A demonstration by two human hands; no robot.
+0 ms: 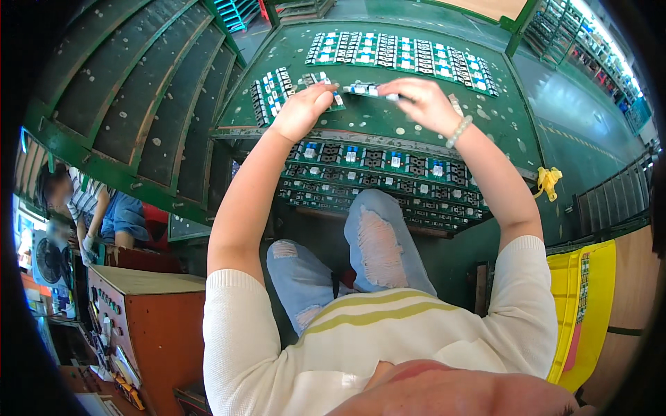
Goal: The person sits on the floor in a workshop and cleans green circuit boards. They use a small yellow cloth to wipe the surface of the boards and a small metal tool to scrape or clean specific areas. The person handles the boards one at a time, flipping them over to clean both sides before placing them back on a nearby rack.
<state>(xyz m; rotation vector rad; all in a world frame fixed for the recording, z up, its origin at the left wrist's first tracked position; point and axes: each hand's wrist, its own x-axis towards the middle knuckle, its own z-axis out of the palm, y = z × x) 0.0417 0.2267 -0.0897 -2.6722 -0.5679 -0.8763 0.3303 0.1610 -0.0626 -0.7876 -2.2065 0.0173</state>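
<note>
On the green shelf top (pixel 374 118), my right hand (pixel 424 104), with a beaded bracelet at the wrist, pinches the end of a small circuit board (pixel 362 89) carrying white and blue parts. The board is tilted and seen nearly edge-on. My left hand (pixel 303 113) is closed at the edge of another circuit board (pixel 338 102), beside a group of boards (pixel 269 96) with black and white parts at the left. The left fingertips are partly hidden, but they appear to grip that board. A long row of similar circuit boards (pixel 402 54) lies along the far side.
Below the shelf top, several tiers hold more circuit boards (pixel 374 158). A green metal rack (pixel 111 104) stands at the left, and a yellow bin (pixel 590 312) at the right. Yellow material (pixel 549 182) hangs off the right corner. Another person (pixel 104 208) sits at far left.
</note>
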